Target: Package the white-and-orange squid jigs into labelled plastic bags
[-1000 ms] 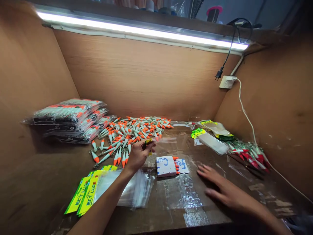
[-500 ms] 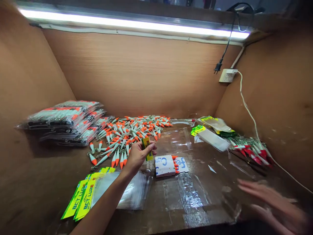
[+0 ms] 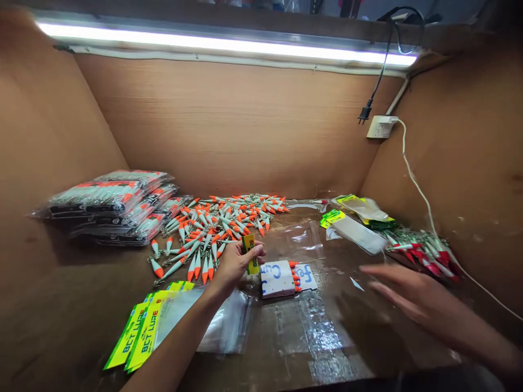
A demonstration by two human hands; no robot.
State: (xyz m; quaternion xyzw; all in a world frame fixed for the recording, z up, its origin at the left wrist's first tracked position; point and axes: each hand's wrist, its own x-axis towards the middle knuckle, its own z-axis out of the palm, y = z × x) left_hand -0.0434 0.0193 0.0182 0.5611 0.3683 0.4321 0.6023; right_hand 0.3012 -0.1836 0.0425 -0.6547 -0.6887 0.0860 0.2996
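Observation:
My left hand (image 3: 233,263) is closed on the yellow header of a clear plastic bag (image 3: 286,242), held just in front of a pile of orange-and-white fishing lures (image 3: 216,223). My right hand (image 3: 412,296) hovers over the right side of the table with fingers stretched out and blurred, holding nothing. A small white card with blue writing (image 3: 281,276), several orange lure tips poking from it, lies between my hands. A stack of empty yellow-headed bags (image 3: 163,324) lies under my left forearm.
Packed bags of lures (image 3: 110,204) are stacked at the left wall. Red-tipped lures (image 3: 420,250) and more bags (image 3: 357,218) lie at the right. A wall socket (image 3: 379,126) with a white cable hangs at the back right corner. Brown walls enclose the table.
My right hand swept off to the lower right edge, then came back toward the table's middle right. My left hand turned the bag's yellow header upright and drew it slightly nearer.

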